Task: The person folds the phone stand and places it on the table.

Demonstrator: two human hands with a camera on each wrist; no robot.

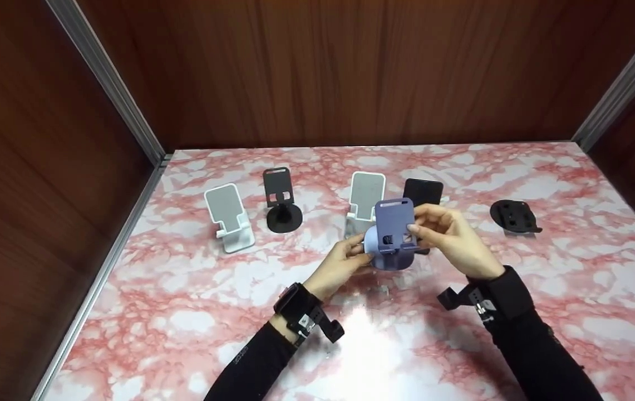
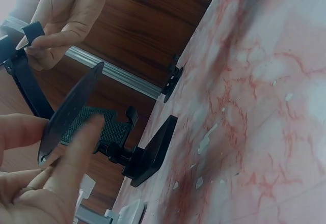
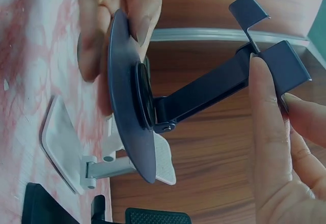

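Observation:
A purple-blue phone stand (image 1: 395, 220) is held between both hands, its round base lifted off the tabletop. My left hand (image 1: 339, 264) grips the edge of that base (image 2: 71, 114) between thumb and fingers. At the stand's upper plate, my right hand (image 1: 459, 239) pinches the side edge. In the right wrist view a hinged arm (image 3: 204, 96) joins the round base to the plate, which ends in two bent hooks. Just behind the held stand are a white phone stand (image 1: 367, 192) and a black phone stand (image 1: 423, 190), both partly hidden by it.
To the left stand another white phone stand (image 1: 227, 209) with a grey pad and a black one (image 1: 279, 189) on a round base. A folded black stand (image 1: 516, 216) lies at the right. Wood-grain panels (image 1: 350, 72) enclose the marbled pink-and-white table (image 1: 195, 323).

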